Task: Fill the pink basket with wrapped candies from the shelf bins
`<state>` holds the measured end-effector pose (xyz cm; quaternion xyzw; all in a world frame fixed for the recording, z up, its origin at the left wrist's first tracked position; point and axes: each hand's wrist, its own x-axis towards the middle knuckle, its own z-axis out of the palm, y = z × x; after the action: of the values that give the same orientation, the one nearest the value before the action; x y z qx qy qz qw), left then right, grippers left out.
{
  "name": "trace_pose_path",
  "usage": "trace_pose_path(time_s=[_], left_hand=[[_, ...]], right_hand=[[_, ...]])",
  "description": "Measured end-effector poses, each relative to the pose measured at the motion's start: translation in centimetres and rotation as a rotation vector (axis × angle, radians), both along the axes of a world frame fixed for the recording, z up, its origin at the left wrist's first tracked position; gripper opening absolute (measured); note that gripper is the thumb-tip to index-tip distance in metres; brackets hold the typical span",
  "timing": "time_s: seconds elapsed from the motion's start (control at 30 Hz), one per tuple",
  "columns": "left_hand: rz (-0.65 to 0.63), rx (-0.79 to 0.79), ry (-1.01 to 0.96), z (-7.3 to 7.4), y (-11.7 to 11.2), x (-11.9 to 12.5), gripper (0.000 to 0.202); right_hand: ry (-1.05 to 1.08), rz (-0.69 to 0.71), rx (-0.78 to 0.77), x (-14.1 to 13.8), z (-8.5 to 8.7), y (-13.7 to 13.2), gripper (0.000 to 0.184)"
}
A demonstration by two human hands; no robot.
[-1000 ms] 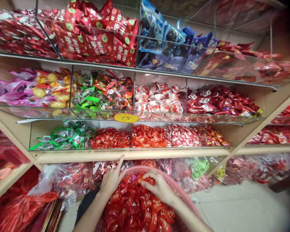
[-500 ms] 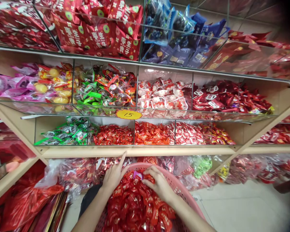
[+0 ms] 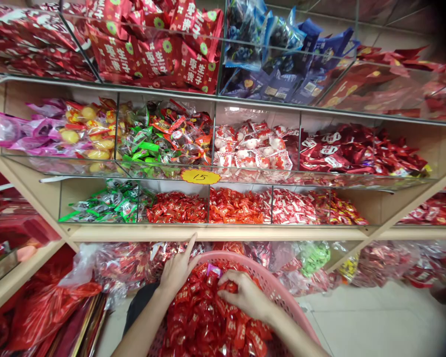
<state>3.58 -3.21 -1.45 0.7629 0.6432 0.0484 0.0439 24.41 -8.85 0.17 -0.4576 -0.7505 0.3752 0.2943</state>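
Observation:
A pink perforated plastic basket (image 3: 282, 292) stands in front of me, filled with red-wrapped candies (image 3: 208, 317) bearing gold print. My left hand (image 3: 176, 270) rests at the basket's left rim, its index finger stretched toward the shelf edge and nothing visible in it. Over the candies, my right hand (image 3: 241, 292) has its fingers curled in, with red wrapper showing between thumb and fingers; its exact hold is partly hidden. A small purple-pink wrapper (image 3: 213, 270) lies among the red ones, just left of the right hand's fingertips.
A wooden shelf (image 3: 223, 233) with clear-walled bins of wrapped sweets rises ahead, a yellow "15" price tag (image 3: 200, 176) on it. Bagged sweets (image 3: 122, 267) lie beneath. A red plastic bag (image 3: 55, 307) sits at lower left; tiled floor (image 3: 375, 317) shows at right.
My right hand has shifted slightly down and its fingers have curled further in over the candies. My left hand stays at the rim. The whole view has moved a little.

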Motion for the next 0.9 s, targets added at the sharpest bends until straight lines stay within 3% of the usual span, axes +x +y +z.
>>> trace_pose_path(time_s=[0.23,0.4,0.5,0.63,0.8,0.9], left_hand=[[-0.013,0.013,0.007,-0.3,0.1,-0.2,0.065],[-0.023,0.027,-0.001,-0.3,0.1,-0.2,0.063],[-0.018,0.021,-0.003,-0.1,0.0,-0.1,0.063],[-0.013,0.031,-0.003,0.0,-0.1,0.0,0.064],[-0.003,0.014,-0.001,0.0,-0.1,0.0,0.062],[-0.001,0.010,-0.010,0.0,0.1,0.0,0.061]], right_hand=[[0.025,-0.102,0.090,-0.2,-0.4,0.5,0.021],[0.060,-0.168,0.128,0.2,0.0,0.7,0.011],[0.065,-0.089,0.132,-0.2,0.8,0.1,0.008],[-0.054,0.126,0.192,-1.5,1.3,-1.5,0.018],[-0.488,0.416,0.508,-3.1,-1.3,-3.0,0.011],[-0.626,0.451,0.656,-3.5,-3.2,-3.0,0.009]])
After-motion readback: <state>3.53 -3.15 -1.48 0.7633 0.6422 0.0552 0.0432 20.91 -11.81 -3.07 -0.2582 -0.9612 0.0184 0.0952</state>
